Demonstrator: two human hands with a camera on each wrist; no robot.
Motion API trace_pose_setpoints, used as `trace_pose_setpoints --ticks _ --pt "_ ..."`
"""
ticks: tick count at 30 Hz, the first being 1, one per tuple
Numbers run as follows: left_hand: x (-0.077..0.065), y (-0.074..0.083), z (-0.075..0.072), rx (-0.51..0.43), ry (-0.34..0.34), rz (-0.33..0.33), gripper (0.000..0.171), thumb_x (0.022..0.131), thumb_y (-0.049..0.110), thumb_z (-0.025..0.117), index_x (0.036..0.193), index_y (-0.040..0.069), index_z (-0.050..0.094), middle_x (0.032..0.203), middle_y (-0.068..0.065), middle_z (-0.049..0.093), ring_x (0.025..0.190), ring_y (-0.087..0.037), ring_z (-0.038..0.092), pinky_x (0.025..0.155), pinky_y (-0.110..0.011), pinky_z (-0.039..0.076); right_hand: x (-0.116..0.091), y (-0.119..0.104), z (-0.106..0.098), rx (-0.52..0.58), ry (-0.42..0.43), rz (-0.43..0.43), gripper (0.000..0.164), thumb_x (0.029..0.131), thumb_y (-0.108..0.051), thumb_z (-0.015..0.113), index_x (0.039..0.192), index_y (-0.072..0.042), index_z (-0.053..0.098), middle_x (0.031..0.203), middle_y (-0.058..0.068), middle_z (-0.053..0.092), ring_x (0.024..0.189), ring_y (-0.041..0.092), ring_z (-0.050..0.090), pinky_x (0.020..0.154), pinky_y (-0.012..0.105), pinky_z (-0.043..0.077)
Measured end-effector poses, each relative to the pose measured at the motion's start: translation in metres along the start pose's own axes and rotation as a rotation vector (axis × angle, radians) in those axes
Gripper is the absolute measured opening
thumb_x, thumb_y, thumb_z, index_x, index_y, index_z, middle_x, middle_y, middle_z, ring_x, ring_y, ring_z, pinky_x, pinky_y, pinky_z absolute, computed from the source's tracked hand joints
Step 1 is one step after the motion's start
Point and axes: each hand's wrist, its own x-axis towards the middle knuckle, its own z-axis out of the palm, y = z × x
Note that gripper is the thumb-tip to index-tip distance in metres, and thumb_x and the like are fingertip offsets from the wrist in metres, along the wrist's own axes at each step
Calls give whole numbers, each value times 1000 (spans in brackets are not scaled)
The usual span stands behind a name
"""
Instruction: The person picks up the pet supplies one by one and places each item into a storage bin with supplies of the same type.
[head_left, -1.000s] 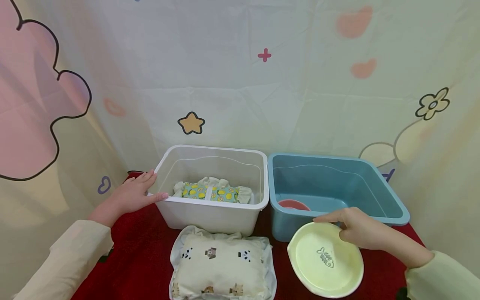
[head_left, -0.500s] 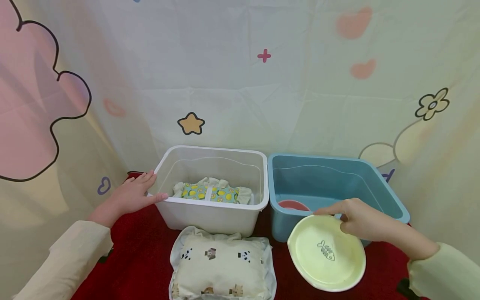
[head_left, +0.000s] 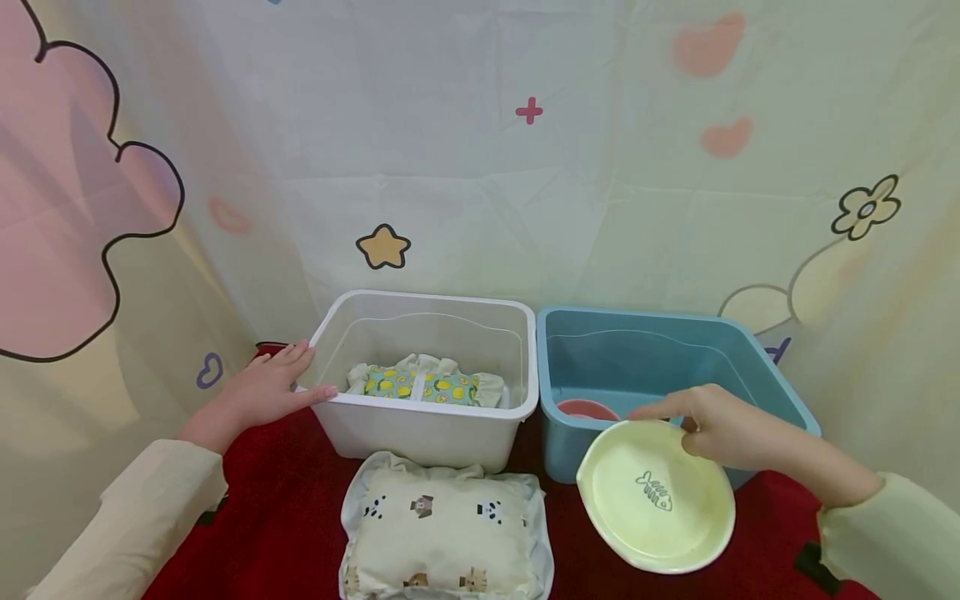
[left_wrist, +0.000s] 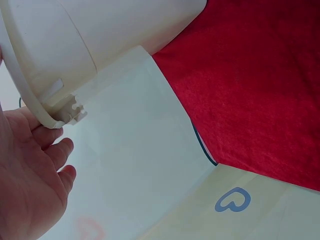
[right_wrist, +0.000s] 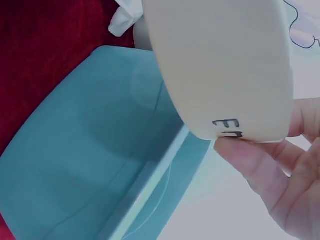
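My right hand (head_left: 716, 425) pinches the upper rim of a pale yellow pet bowl (head_left: 645, 525) with a fishbone drawing inside. The bowl is tilted, its hollow side facing the head camera, in front of the blue bin (head_left: 637, 354). In the right wrist view the thumb (right_wrist: 250, 165) lies against the bowl's outer wall (right_wrist: 225, 65), near dark lettering. At the left, my left hand (head_left: 266, 387) rests on the near left corner of the white bin (head_left: 420, 429), fingers extended. The left wrist view shows its fingertips (left_wrist: 60, 152) beside the bin's rim (left_wrist: 25, 90).
A lemon-print cushion (head_left: 442, 386) with white frills lies inside the white bin. Part of a pink round dish (head_left: 588, 408) shows inside the blue bin. A cream animal-print cushion (head_left: 450, 533) lies in front on the red cloth (head_left: 262, 517). A printed curtain (head_left: 465, 167) hangs behind.
My right hand has lifted the pet bowl a little, drifting slightly right, so it overlaps more of the blue bin's front. My left hand stays on the white bin.
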Motion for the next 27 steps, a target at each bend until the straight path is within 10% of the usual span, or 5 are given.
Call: trace_pose_setpoints --ticks 27 --pt "-2 2 -2 -11 -4 -6 91 79 66 39 137 -2 23 144 -25 16 132 -42 15 103 -62 10 8 3 -29 -23 33 45 51 70 12 49 115 -11 60 112 14 61 67 7 44 45 17 36"
